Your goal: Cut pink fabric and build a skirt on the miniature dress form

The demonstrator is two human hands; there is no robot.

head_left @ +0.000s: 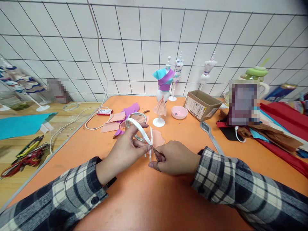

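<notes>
My left grip (126, 148) pinches a white tape roll (142, 129), my right grip (178, 157) small metal scissors (154, 150). Behind, on the orange desk (144, 199): round pink bowl (176, 116), open brown cardboard box (196, 106).

Two hands (124, 152) (179, 157), one bowl (180, 116)

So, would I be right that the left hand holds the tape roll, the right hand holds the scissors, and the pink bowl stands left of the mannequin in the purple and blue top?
Not quite: the head view shows the pink bowl to the right of that mannequin, not the left. The left hand does hold the tape roll, and the right hand holds the scissors.
</notes>
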